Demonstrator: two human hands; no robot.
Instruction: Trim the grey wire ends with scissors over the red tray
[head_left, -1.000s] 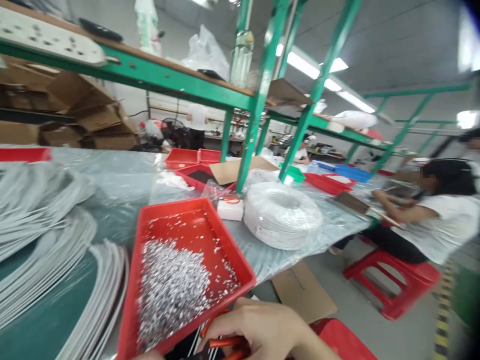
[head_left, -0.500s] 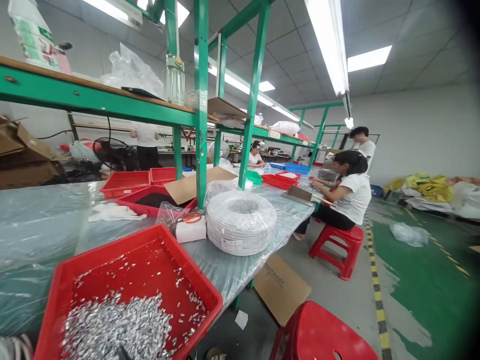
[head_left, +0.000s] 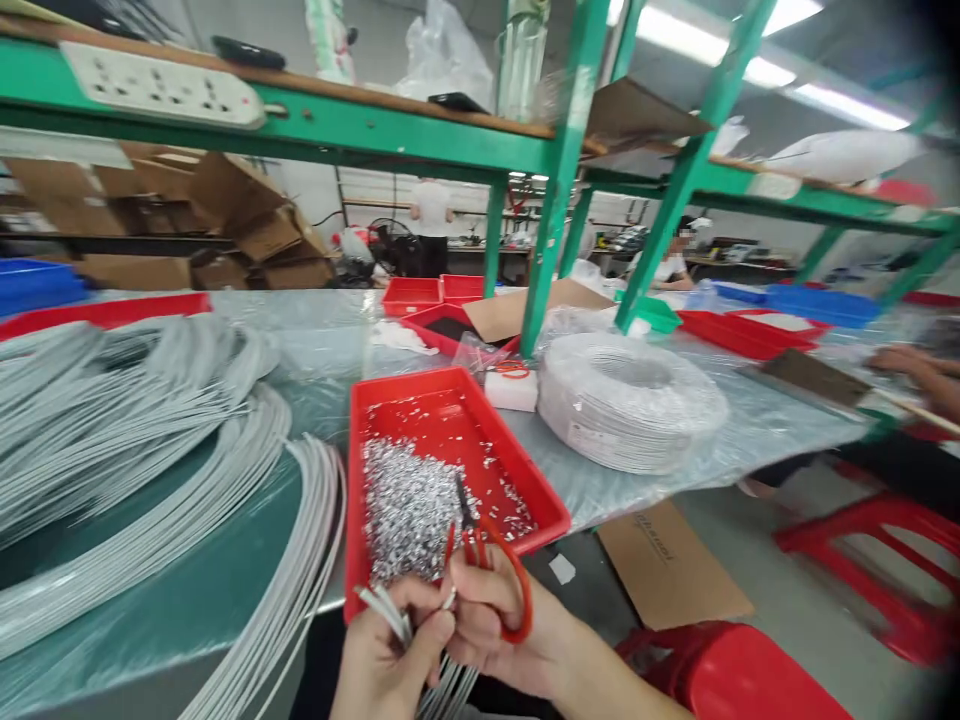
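Note:
My left hand (head_left: 390,650) is closed round the ends of a bundle of thin white wires (head_left: 386,608) at the bottom middle. My right hand (head_left: 495,630) sits right beside it, fingers through the red handles of small scissors (head_left: 487,560), and pinches a small metal piece at the wire tips. Both hands hover just in front of a red tray (head_left: 525,480) that holds a heap of small silver metal terminals (head_left: 409,510).
Long loops of white cable (head_left: 150,440) lie across the green table on the left. A white cable coil (head_left: 630,400) and a white block with an orange ring sit behind the tray. Green shelf posts (head_left: 559,190) rise beyond. A co-worker's arm (head_left: 911,370) shows at right; red stools stand below.
The view swung up and right toward the room, then back down to the table. My hands, out of view half a second ago, are back holding the wires and scissors.

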